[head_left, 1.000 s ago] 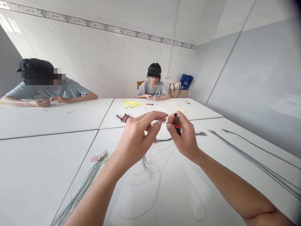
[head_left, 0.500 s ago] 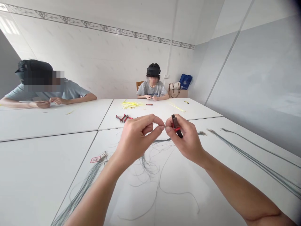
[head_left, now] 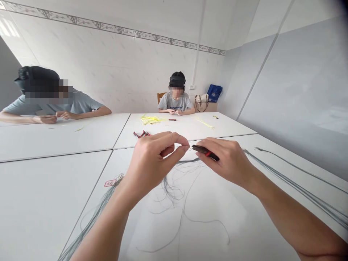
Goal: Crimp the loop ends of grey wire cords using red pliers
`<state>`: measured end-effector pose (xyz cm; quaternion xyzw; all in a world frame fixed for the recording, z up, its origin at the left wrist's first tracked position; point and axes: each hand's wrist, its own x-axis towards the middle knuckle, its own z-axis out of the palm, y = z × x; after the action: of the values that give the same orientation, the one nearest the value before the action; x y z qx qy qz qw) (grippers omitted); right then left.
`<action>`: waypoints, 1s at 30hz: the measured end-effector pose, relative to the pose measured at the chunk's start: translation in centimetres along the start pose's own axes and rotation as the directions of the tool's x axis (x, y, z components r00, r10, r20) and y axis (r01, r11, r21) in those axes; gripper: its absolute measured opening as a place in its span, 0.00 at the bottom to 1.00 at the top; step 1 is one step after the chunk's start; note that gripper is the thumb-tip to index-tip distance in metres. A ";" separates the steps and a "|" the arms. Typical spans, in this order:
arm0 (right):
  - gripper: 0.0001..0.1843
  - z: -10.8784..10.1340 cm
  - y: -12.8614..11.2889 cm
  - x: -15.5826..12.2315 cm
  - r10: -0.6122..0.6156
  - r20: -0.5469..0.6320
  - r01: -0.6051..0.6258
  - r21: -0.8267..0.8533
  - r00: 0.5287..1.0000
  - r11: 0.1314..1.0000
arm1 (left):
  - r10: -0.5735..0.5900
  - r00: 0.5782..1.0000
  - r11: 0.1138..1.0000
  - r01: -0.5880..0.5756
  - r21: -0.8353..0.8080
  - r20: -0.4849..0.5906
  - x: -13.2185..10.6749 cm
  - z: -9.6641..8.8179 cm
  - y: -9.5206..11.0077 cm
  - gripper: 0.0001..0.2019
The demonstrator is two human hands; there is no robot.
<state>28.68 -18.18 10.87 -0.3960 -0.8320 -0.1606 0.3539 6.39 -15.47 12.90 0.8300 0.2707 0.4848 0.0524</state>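
Thumb and forefinger of my left hand [head_left: 156, 159] are pinched on a thin grey cord, whose small loop [head_left: 190, 148] shows at the fingertips. My right hand [head_left: 227, 157] is closed around a small black-and-red tool [head_left: 206, 150]. Its dark tip points left, just short of the loop; the rest is hidden in the palm, so its exact kind is unclear. Below both hands, loose thin grey cords [head_left: 172, 192] lie curled on the white table [head_left: 152, 232].
Bundled grey cords [head_left: 100, 206] lie at left by a red-framed label [head_left: 110, 183]; more cords [head_left: 293, 188] stretch along the right. Red-handled pliers [head_left: 141, 134] rest beyond my left hand. Two people sit across, near yellow strips [head_left: 150, 120] and a red tool [head_left: 172, 119].
My right hand has turned the tool from nearly upright to nearly level, its tip now facing the left fingertips. The hands have parted slightly, and the small loop now shows.
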 end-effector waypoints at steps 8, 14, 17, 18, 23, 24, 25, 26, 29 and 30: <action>0.04 -0.1 -0.1 0.2 -0.045 -0.005 0.044 -0.057 0.999 0.997 | 0.027 0.999 0.999 -0.028 0.026 0.024 -0.1 0.1 -0.2 0.07; 0.06 0.2 0.0 0.2 -0.048 -0.009 0.047 -0.080 0.999 0.996 | 0.035 0.999 0.999 -0.035 0.032 0.019 -0.1 0.2 -0.4 0.07; 0.07 0.2 0.1 0.2 -0.051 -0.010 0.050 -0.093 0.999 0.994 | 0.025 0.999 0.999 -0.027 0.034 0.033 -0.1 0.2 -0.5 0.07; 0.07 0.2 0.1 0.3 -0.053 -0.008 0.052 -0.097 0.999 0.994 | 0.021 0.999 0.999 -0.023 0.034 0.041 0.0 0.2 -0.5 0.07; 0.06 0.2 0.2 0.3 -0.052 0.003 0.052 -0.095 0.999 0.994 | 0.006 0.998 0.999 -0.008 0.035 0.058 0.0 0.4 -0.5 0.08; 0.06 0.2 0.3 0.2 -0.048 0.005 0.048 -0.090 0.999 0.995 | -0.001 0.998 0.999 -0.001 0.036 0.058 0.0 0.4 -0.5 0.08; 0.06 0.2 0.3 0.2 -0.044 0.005 0.044 -0.083 0.999 0.996 | -0.010 0.998 0.999 0.008 0.037 0.059 0.0 0.5 -0.5 0.08; 0.06 0.3 0.4 0.1 -0.040 0.001 0.040 -0.076 0.999 0.996 | -0.018 0.998 0.999 0.015 0.037 0.060 0.0 0.5 -0.5 0.07; 0.06 0.5 0.7 -0.1 -0.030 -0.013 0.029 -0.049 0.999 0.998 | -0.033 0.998 0.999 0.032 0.033 0.045 0.0 0.7 -0.7 0.07; 0.06 0.7 0.9 -0.2 -0.028 -0.019 0.027 -0.040 0.999 0.999 | -0.039 0.999 0.999 0.038 0.033 0.033 0.0 0.8 -0.8 0.06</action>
<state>29.13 -17.39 10.24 -0.3897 -0.8305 -0.1859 0.3519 6.77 -14.63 12.20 0.8334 0.2934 0.4654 0.0529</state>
